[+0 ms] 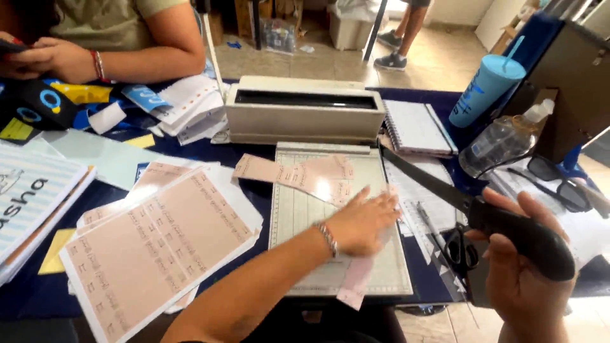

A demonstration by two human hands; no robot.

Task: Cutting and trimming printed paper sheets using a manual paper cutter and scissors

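My left hand (363, 221) lies flat on a pink printed sheet (353, 279) on the gridded bed of a paper cutter (298, 209), holding it down; a bracelet is on the wrist. My right hand (524, 279) grips the black handle (521, 238) of the cutter's raised blade arm (422, 181), which slants up over the right edge of the bed. More pink strips (298, 174) lie across the top left of the bed.
A stack of pink printed sheets (152, 248) lies left. Behind the cutter stands a beige binding machine (305, 114), then a spiral notebook (416, 127), blue tumbler (486, 89), clear bottle (502, 143), sunglasses (559, 181), scissors (460, 248). Another person's arms (95, 60) rest far left.
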